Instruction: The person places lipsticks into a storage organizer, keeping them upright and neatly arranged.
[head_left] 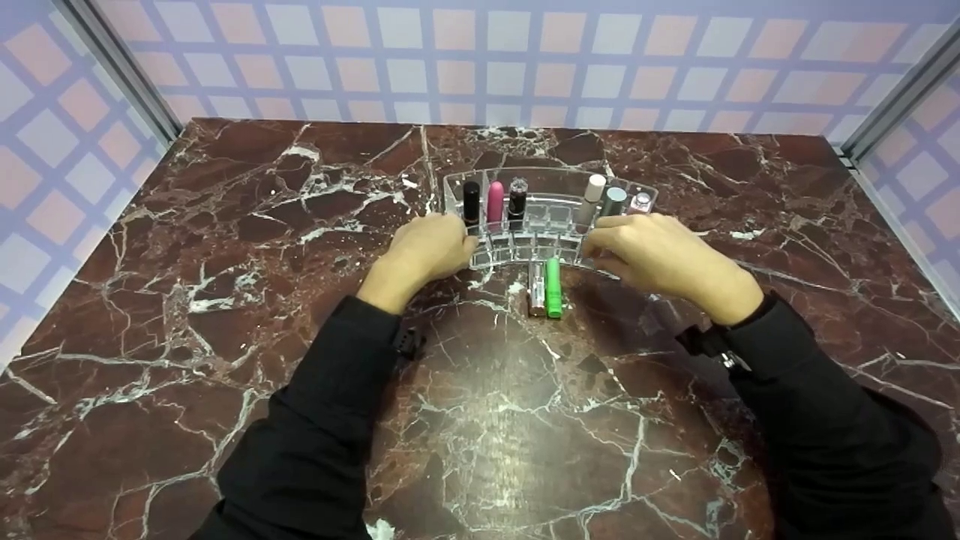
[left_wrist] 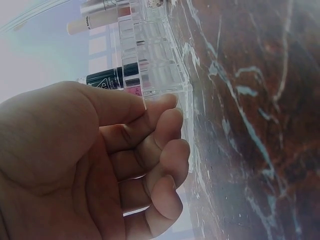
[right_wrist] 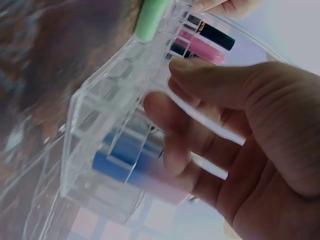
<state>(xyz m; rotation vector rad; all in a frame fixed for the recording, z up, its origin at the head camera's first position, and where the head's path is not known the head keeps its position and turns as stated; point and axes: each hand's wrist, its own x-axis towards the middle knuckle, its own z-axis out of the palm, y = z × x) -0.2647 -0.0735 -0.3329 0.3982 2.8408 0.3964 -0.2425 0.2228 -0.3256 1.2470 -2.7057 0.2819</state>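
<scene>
A clear curved cosmetics organizer (head_left: 499, 253) stands on the table, with several lipstick-like tubes upright in its back row. My left hand (head_left: 431, 244) is at its left end, thumb and index finger pinching the front corner. Near the right end, my right hand (head_left: 660, 251) hovers with loosely bent fingers. In the right wrist view a gap shows between thumb and forefinger, and nothing is held. On the left stand a black tube (head_left: 471, 201), a pink tube (head_left: 495, 201) and a dark tube with a sparkly top (head_left: 518, 196). On the right are a white-capped tube (head_left: 592, 196) and a grey-capped tube (head_left: 614, 200).
A bright green tube (head_left: 553, 289) and a clear-and-brown tube (head_left: 536, 291) lie side by side against the organizer's front edge. A clear-capped item (head_left: 640, 202) is at its far right. Behind the marbled table (head_left: 225, 360) rises a checked wall panel (head_left: 510, 67).
</scene>
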